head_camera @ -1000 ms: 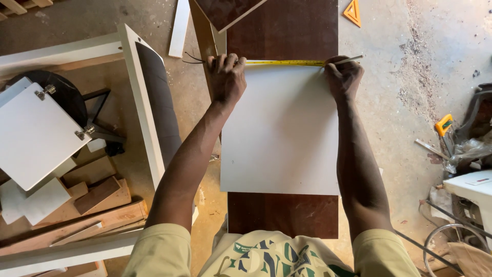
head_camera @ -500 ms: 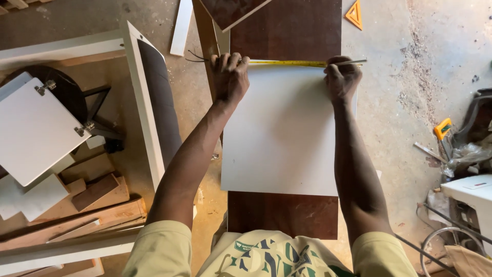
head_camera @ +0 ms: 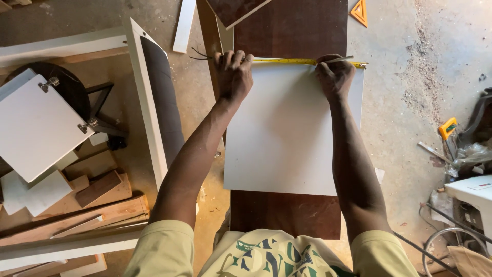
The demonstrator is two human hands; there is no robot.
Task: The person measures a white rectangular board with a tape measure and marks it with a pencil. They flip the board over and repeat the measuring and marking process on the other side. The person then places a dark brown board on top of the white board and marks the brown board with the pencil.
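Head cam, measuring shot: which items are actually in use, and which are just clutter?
In use:
left hand pinning the yellow tape measure
right hand with a pencil at the tape
white panel being measured
dark brown board underneath

Lying about:
orange triangle square
white hinged door
wood offcuts
white strip
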